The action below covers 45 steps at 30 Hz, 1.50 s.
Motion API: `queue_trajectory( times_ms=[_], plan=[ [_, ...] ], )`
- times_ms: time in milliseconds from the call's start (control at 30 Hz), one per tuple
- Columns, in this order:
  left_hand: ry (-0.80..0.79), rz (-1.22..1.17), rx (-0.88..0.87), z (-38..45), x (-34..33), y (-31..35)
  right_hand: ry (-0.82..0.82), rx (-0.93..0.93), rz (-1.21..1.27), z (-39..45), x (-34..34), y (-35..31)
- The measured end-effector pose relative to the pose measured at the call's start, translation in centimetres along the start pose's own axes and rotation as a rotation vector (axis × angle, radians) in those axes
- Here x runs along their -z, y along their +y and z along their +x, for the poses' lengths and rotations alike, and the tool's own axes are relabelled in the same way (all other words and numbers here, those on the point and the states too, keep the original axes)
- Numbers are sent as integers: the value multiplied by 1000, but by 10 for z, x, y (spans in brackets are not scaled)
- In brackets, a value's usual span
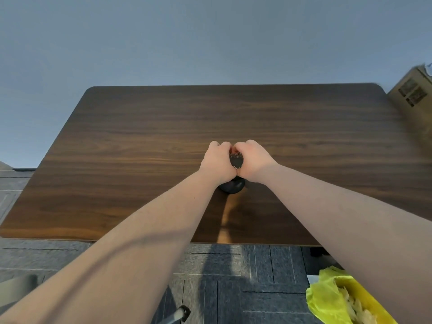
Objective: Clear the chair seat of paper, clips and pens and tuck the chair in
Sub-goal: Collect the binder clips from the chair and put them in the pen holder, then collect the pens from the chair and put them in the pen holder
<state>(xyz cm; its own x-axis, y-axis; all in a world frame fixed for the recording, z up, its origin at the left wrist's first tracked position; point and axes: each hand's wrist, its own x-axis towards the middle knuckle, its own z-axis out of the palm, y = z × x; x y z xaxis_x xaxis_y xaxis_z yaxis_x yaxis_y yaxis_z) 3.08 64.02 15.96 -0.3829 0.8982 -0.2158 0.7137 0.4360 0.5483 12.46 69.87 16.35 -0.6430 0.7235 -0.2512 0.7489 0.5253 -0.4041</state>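
Note:
A black mesh pen cup [235, 174] stands near the middle of the dark wooden desk [140, 148]. My left hand [217, 161] and my right hand [251, 160] are both closed around its rim from either side, fingers curled over the top. What is inside the cup is hidden by my fingers. A chair leg with a black caster [181, 315] shows at the bottom edge; the chair seat is out of view.
A cardboard box [413, 94] sits at the desk's far right corner. A bin with a yellow-green liner holding crumpled paper [339, 300] stands on the grey carpet at the lower right. A blue-grey wall rises behind the desk.

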Motion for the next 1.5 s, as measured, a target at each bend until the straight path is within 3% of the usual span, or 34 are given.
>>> queue_trajectory(
  times_ms=[400,633,1033,1167,1500],
  plan=[
    [15,57,-46,-22,26,-11,84,91,-76,-19,5,-18],
    [-38,122,65,-60,47,-49,105,132,-150,-44,-4,-54],
    [-57,169,280,-184,82,-171,-144,338,-226,-93,-72,-160],
    [-68,146,380,-248,91,-226,-303,417,-276,-113,-112,-211],
    [-58,102,627,-404,91,-350,-486,627,-342,-181,-236,-323]
  ],
)
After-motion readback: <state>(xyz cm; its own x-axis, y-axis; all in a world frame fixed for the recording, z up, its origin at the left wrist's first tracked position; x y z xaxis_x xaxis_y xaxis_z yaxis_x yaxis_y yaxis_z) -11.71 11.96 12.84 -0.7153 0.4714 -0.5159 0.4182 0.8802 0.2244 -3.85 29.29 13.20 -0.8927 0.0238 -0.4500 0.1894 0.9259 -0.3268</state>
